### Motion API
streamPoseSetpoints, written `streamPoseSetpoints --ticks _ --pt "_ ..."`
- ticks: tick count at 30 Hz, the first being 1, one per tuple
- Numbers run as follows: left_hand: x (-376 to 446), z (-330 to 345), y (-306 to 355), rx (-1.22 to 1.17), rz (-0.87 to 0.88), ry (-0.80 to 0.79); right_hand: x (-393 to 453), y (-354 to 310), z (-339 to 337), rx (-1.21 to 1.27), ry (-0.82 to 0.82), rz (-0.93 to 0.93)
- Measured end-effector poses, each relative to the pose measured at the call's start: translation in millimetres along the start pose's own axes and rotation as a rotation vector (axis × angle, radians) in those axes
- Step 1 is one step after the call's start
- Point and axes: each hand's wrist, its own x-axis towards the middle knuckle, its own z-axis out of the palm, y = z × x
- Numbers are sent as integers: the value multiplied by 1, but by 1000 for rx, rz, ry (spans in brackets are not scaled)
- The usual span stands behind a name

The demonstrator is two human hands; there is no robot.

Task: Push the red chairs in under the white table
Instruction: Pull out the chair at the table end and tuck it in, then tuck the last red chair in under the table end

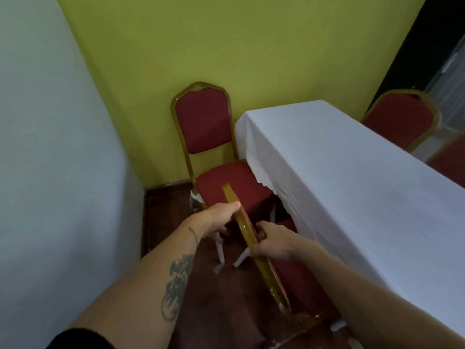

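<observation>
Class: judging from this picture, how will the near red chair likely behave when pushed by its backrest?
The near red chair probably moves stiffly: gold frame looks rigid. Both hands grip high on it, so it may tip. The tablecloth might snag.

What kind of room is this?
Probably a banquet or function room, in a corner. A long table wears a white cloth with a scalloped edge, red padded chairs with gold frames stand round it, and the wall is bare green.

Glossy gilt chair frame [254, 244], white cloth [339, 172]
</observation>
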Motion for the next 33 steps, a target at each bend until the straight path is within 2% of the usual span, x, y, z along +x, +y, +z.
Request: streamPoseSetpoints --ticks 3,7,17,20,27,33 --pt "9 -39 17 229 78 157 22 -17 -16 35 0 -53" --pt "22 -86 39 356 140 241 61 -47 -34 77 43 -126" --pt "86 -211 78 423 264 312 175 -141 -89 99 142 -174" --pt "110 -261 90 383 304 370 213 -177 -110 130 187 -154" --pt "169 -353 118 473 320 534 292 -244 -157 183 232 -150" --pt "246 -414 141 468 299 571 396 -290 -203 402 202 -90"
